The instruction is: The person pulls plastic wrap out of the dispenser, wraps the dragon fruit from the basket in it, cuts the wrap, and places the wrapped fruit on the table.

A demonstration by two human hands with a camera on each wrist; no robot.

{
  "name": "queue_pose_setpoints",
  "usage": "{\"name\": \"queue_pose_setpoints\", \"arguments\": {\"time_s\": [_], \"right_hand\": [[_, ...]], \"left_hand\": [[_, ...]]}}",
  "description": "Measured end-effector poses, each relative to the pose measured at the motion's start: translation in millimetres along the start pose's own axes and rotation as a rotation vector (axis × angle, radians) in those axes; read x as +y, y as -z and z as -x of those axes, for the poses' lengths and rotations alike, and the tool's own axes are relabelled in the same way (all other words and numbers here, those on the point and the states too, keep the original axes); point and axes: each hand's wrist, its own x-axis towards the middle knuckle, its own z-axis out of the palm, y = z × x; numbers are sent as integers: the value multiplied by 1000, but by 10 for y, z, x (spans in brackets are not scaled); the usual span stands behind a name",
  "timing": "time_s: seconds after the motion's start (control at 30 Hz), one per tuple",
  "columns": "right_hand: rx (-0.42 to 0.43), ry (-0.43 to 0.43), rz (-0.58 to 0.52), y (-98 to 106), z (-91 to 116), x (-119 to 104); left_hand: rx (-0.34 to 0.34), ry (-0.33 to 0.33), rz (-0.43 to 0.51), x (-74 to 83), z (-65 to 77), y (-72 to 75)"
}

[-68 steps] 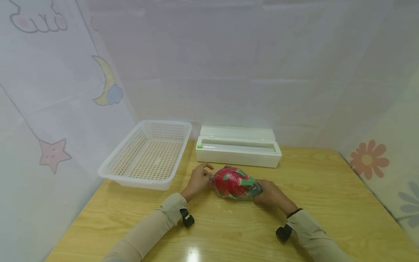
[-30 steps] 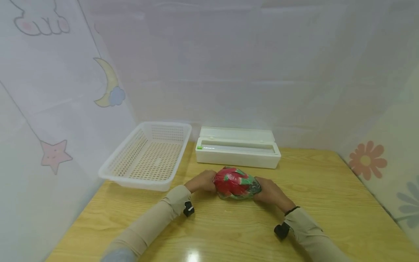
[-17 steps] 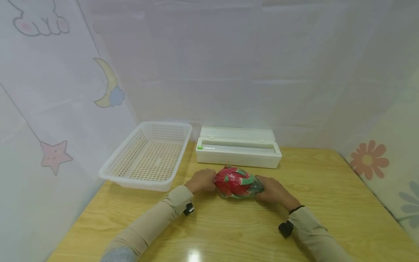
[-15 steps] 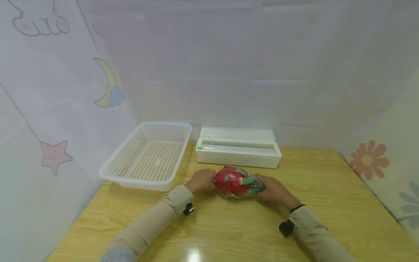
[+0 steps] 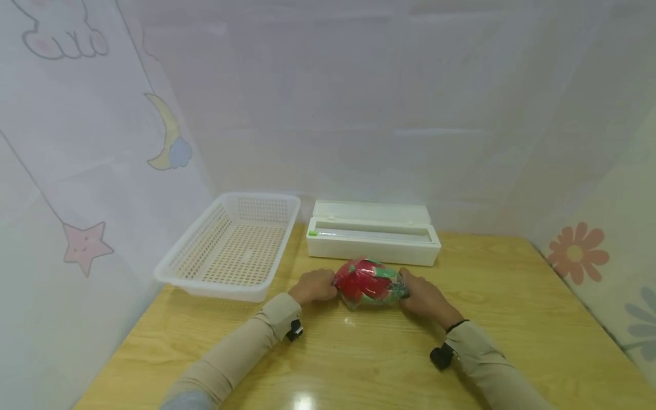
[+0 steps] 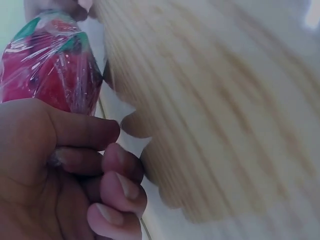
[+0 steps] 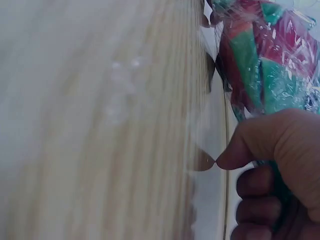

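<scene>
A red dragon fruit (image 5: 365,282) with green scales, wrapped in clear cling film, is held between my two hands over the wooden table. My left hand (image 5: 314,286) grips the gathered film at the fruit's left end; in the left wrist view a bit of film (image 6: 57,159) shows between thumb and curled fingers. On the other side my right hand (image 5: 425,297) grips the film at the green tail end, its fingers curled in the right wrist view. Whether the fruit touches the table cannot be told.
Behind the fruit stands a white cling film dispenser box (image 5: 373,249) with its lid raised and a green slider (image 5: 312,233) at its left. A white perforated basket (image 5: 271,279) sits at the back left. Printed cloth walls (image 5: 328,114) enclose the table (image 5: 359,364).
My left hand has moved from loose fingers at the film's left end to a grip on it. The dragon fruit has turned slightly between my hands.
</scene>
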Motion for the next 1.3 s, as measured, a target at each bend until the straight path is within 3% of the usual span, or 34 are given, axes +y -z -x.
{"name": "queue_pose_setpoints", "arguments": {"time_s": [0.1,0.2,0.4,0.53,0.8,0.93,1.3], "right_hand": [[39,-14,65,8,-21,-40],[20,-25,54,24,-35,-46],[-96,-15,-161,59,-83,64],[-86,0,-262,62,-113,163],[5,50,-229,37,-105,196],[-16,60,-221,28,-59,169],[-82,146,-224,119,51,148]], "left_hand": [[-15,28,-22,11,-5,6],[-31,44,-52,31,3,17],[-38,40,-75,58,19,35],[-49,27,-51,64,12,45],[-66,-11,41,48,12,60],[-85,-45,70,40,78,46],[-81,-61,-13,116,156,88]]}}
